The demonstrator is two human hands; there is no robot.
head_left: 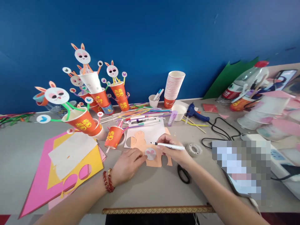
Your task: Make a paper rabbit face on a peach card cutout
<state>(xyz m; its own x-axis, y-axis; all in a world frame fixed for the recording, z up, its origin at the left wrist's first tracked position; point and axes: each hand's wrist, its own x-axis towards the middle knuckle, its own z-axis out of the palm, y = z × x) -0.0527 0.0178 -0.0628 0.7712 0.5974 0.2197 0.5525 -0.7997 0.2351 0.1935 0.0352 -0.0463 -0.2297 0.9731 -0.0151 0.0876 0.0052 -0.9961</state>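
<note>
My right hand (172, 149) grips a white marker pen (168, 145) that lies nearly level, its tip pointing left above a small round paper face (150, 153). That disc rests on a peach paper cut-out (140, 143) with white paper (150, 131) behind it. My left hand (127, 164) presses fingertips down on the peach paper just left of the disc. A red bead bracelet (108, 181) circles my left wrist.
Orange paper cups with bunny faces (82, 120) stand at back left. Also here: a cup stack (174, 86), pink and yellow sheets (53, 168), a blue glue gun (195, 114) with black cord, a tape roll (193, 149), scissors (184, 173), straws and pens (142, 115), a bottle (246, 79).
</note>
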